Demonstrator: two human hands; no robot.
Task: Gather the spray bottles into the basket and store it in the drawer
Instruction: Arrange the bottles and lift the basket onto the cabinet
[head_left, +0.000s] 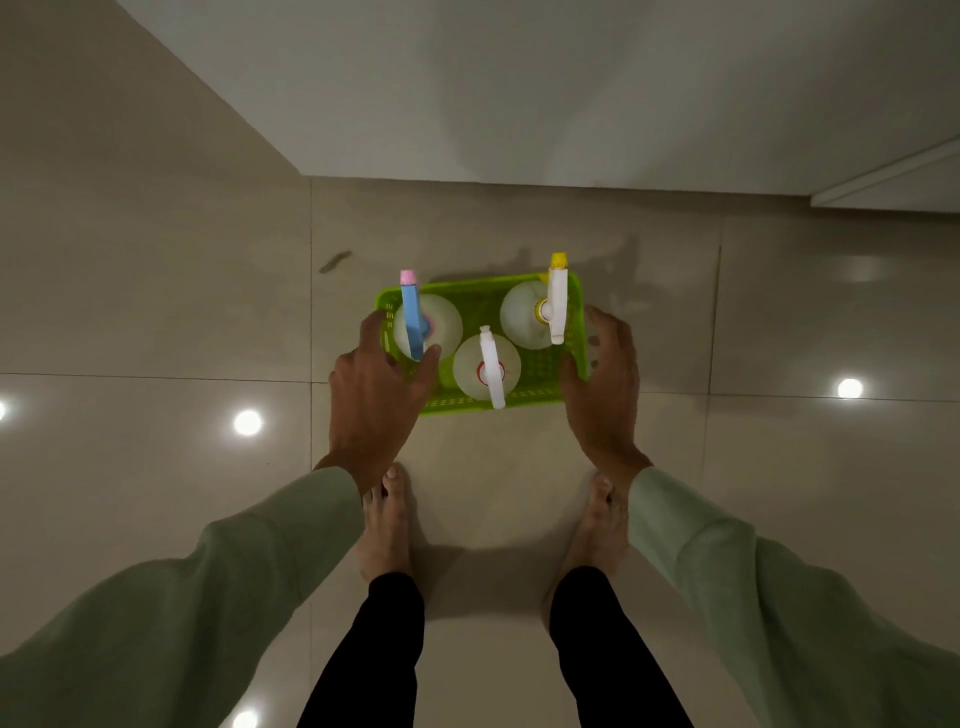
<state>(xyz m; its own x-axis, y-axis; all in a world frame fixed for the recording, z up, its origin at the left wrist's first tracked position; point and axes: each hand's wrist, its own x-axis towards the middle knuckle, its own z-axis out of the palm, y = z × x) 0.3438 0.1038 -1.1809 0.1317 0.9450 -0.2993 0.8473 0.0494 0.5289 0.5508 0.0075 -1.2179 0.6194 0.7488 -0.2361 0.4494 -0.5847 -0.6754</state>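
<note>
Green basket (519, 291) on glossy tiled floor (156, 312), just short of white cabinet front (571, 104). Inside basket: three spray bottles upright — blue-trigger bottle (413, 322) at left end, yellow-tipped bottle (557, 306) at right end, white-trigger bottle (491, 371) near front wall. Left hand (376, 395) wrapped on basket's left end, thumb over rim. Right hand (605, 374) against basket's right end, fingers spread; grip could not be told. Bare feet (387, 525) behind basket.

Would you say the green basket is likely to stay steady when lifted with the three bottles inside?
The green basket looks like thin perforated plastic, so it may flex. Its three spray bottles stand loose and upright, so they could tip if tilted. The left hand and right hand at opposite ends should help.
</note>
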